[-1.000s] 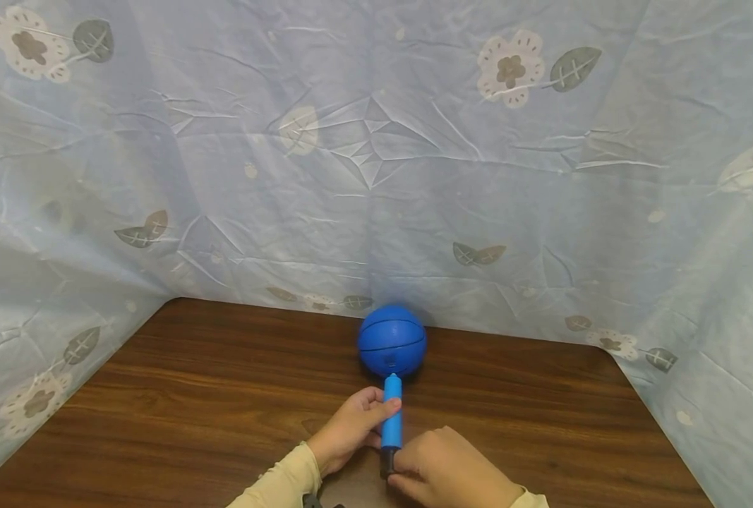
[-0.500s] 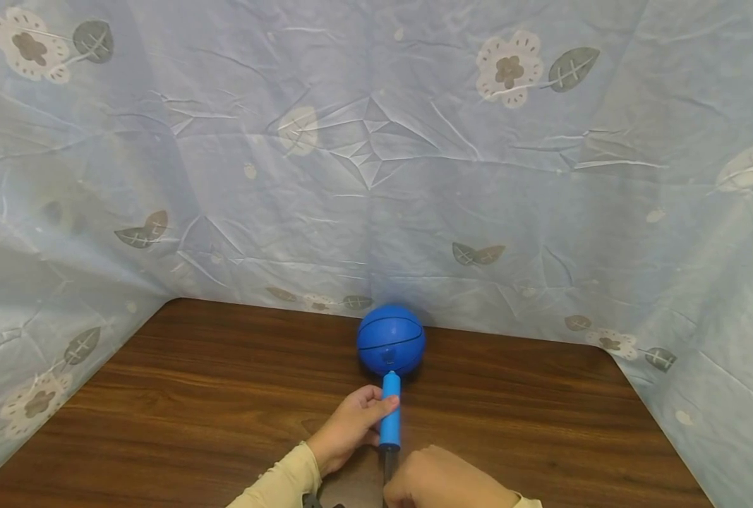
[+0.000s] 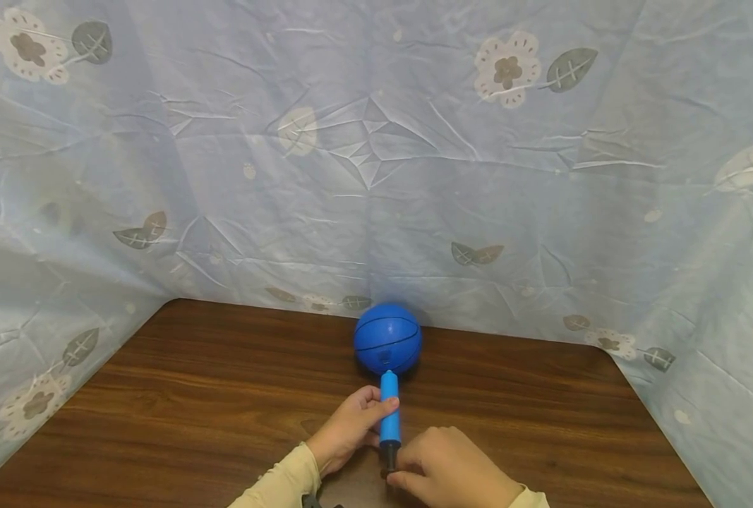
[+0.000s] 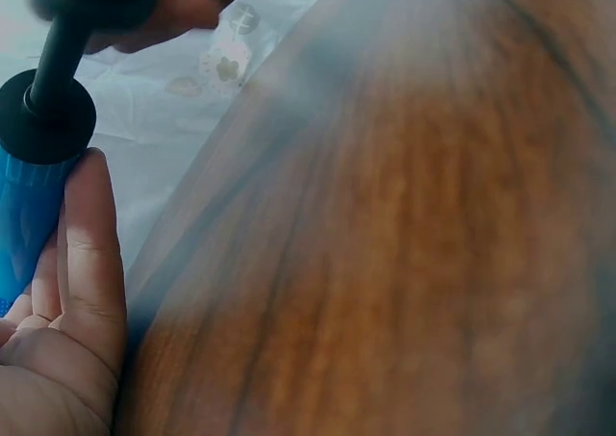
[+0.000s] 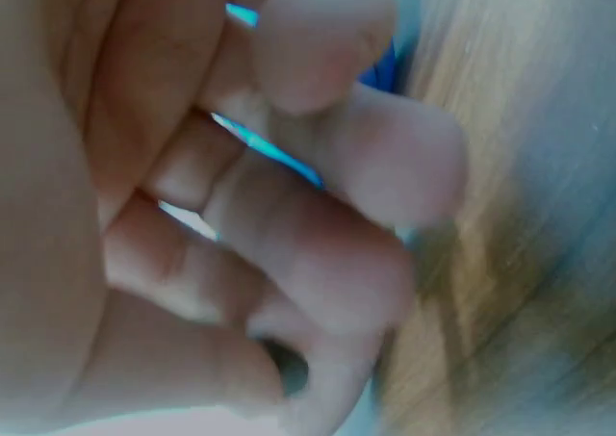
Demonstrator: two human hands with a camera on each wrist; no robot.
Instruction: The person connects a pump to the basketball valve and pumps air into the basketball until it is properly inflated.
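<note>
A blue ball (image 3: 387,337) with black seam lines sits at the back of the wooden table. My left hand (image 3: 349,430) grips the light blue barrel of a hand pump (image 3: 389,427), thumb across its top. The pump's tip meets the near side of the ball. In the left wrist view, the black rod (image 4: 60,65) stands partly out of the black end cap (image 4: 46,118). My right hand (image 3: 455,466) holds the pump's black handle (image 3: 387,473) at the near end. In the right wrist view the thumb and index finger pinch the dark handle end (image 5: 287,367), the other fingers curled.
The brown wooden table (image 3: 224,381) has rounded back corners. A pale blue cloth (image 3: 255,233) with flowers and leaves hangs behind it and along both sides. A small dark object (image 3: 312,501) shows at the bottom edge beside the left sleeve.
My right hand drew the pump handle back toward me, then pushed it forward again, so less rod shows now than half a second ago. The ball has shifted slightly left. My left hand stays put.
</note>
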